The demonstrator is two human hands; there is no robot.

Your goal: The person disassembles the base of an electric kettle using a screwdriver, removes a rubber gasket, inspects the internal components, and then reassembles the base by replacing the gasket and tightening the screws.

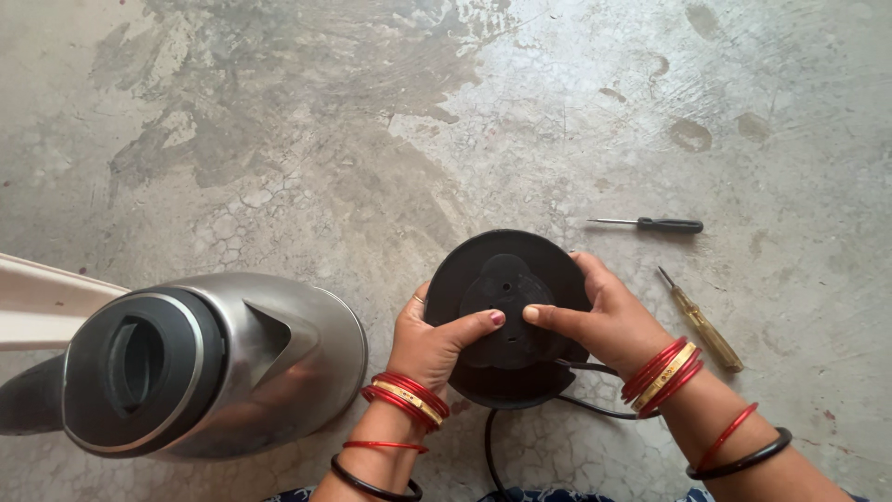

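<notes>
Gripping a round black kettle base [506, 279] from both sides, the left hand [432, 344] and the right hand [604, 321] hold it tilted up off the concrete floor [372, 139], its underside toward the camera. Each hand is closed on the rim, with the two thumbs pressed side by side on the raised black centre piece [506, 311] of the base. A black cord [520, 418] runs out from the lower edge of the base toward the person. Red and black bangles ring both wrists. Left of the base, a steel electric kettle [214, 363] with a black lid stands on the floor, close by the left hand. Right of the base lie two screwdrivers: a black-handled one [664, 224] farther off, and a yellow-handled one [701, 321] just beside the right hand.
</notes>
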